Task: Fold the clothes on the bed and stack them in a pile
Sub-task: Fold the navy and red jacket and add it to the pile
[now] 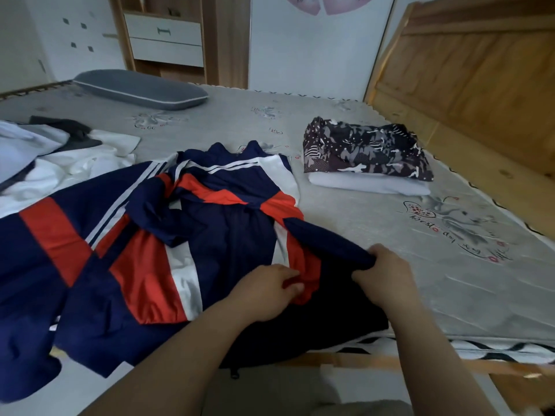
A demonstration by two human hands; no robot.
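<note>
On the bed (345, 223), the navy, red and white jacket (210, 223) lies spread at the near edge. The left hand (267, 291) has a pinching grip on its red fabric; the right hand (383, 270) has a closed grip on a navy fold. A folded pile (365, 159) sits well apart, beyond.

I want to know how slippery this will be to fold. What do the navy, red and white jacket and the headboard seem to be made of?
The navy, red and white jacket looks like thin synthetic shell fabric, perhaps nylon or polyester: slight sheen, crisp sharp creases where the left hand and right hand pinch it. The headboard looks like light, clear-finished wood with visible grain.
</note>
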